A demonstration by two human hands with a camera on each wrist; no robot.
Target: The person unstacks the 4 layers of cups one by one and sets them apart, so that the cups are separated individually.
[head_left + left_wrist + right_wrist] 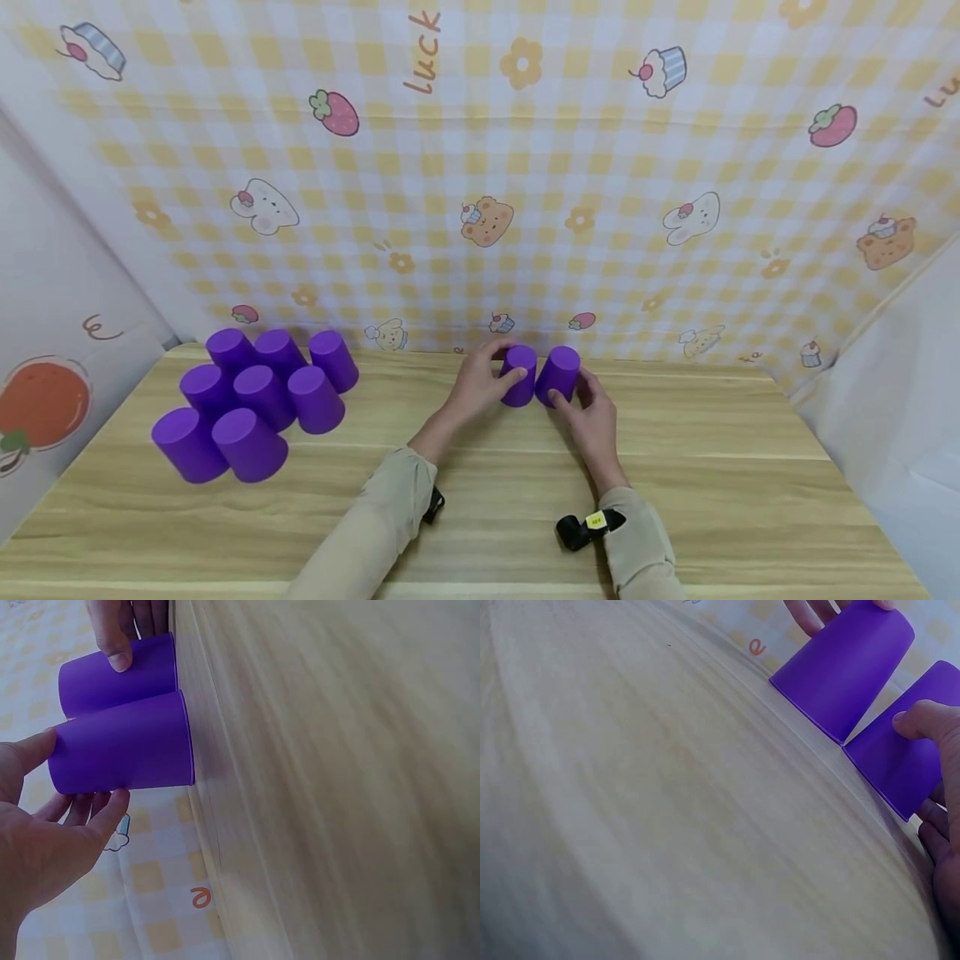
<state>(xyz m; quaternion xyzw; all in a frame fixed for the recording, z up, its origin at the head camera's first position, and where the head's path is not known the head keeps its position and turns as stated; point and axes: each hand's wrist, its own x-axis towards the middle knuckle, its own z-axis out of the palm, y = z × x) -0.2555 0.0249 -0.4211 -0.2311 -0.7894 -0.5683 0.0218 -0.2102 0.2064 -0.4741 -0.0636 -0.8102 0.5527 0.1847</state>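
Two purple cups stand upside down side by side near the back edge of the table, their rims touching or nearly so. My left hand [480,379] holds the left cup [519,385], thumb on the near side and fingers round its far left side. Around the right cup [559,371] my right hand [596,421] curls, its thumb pressing the front and its fingers behind on the right. In the left wrist view the left cup [124,746] has its rim at the tabletop. The right wrist view shows the right thumb on the right cup [896,761].
Several more purple cups [258,396] stand upside down in a cluster at the table's left. A yellow checked cloth [585,167] hangs directly behind the wooden table [712,467]. White side panels flank the table.
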